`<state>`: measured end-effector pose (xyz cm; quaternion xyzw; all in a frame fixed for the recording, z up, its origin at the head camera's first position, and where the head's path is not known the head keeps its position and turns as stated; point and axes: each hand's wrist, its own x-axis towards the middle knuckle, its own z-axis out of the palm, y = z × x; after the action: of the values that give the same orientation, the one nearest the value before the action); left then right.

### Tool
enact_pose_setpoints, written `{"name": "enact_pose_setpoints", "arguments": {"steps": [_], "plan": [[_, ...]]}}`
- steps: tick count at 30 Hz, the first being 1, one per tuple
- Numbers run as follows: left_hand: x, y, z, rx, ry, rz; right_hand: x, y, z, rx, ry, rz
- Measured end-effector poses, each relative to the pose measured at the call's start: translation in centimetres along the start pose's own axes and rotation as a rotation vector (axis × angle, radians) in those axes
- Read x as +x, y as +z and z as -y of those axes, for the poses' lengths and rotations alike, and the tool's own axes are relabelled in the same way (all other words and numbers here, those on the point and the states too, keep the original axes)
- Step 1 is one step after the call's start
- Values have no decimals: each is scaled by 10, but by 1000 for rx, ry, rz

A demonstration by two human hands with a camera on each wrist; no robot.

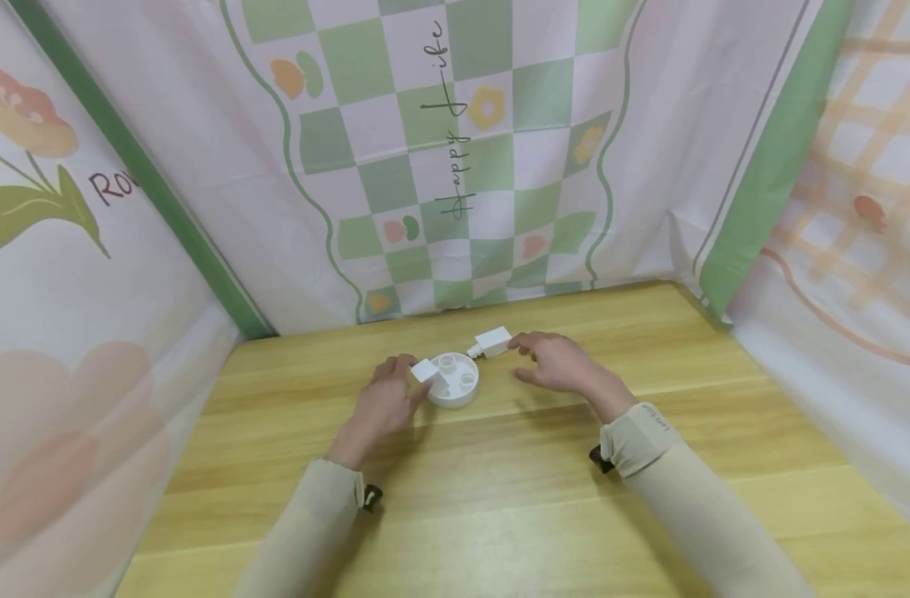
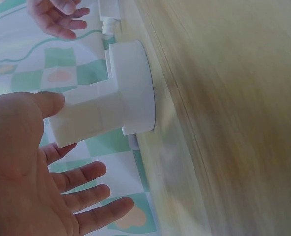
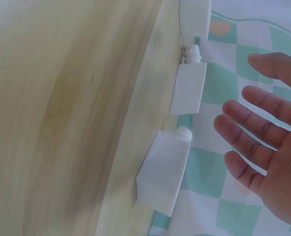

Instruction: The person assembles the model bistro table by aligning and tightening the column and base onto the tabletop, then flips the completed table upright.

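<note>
My left hand (image 1: 380, 404) pinches a white square-sided block (image 2: 86, 112) between thumb and index finger, its other fingers spread loose. The block stands against the round white holder (image 1: 452, 400), overlapping its left side in the head view; its inner end is hidden. Round openings show in the holder's top. My right hand (image 1: 563, 363) hangs with fingers loosely bent, holding nothing. Just left of its fingertips lies a white rectangular bottle (image 1: 492, 341), its threaded neck toward the holder. The right wrist view shows a second white bottle (image 3: 162, 172) with a rounded knob, lying beside the first.
The wooden table (image 1: 485, 507) extends toward me and to both sides. A checkered green-and-white curtain (image 1: 425, 166) hangs behind its far edge, with printed fabric along the left and right. Both wrists carry black straps under beige sleeves (image 1: 672, 473).
</note>
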<state>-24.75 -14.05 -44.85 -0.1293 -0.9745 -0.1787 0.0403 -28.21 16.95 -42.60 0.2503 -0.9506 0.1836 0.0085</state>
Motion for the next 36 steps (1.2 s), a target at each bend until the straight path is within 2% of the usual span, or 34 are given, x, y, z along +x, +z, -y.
{"name": "enact_pose_setpoints", "arguments": {"steps": [9,25,36], "plan": [[0,-1,2,-18,8,-8,-4,-5,-13,1,13,-29],[1,0,6,9,-8,-14,-7,-14,-35,-29,142,-28],[0,0,10,6,-27,1,-12,-12,-51,-81,187,-20]]}}
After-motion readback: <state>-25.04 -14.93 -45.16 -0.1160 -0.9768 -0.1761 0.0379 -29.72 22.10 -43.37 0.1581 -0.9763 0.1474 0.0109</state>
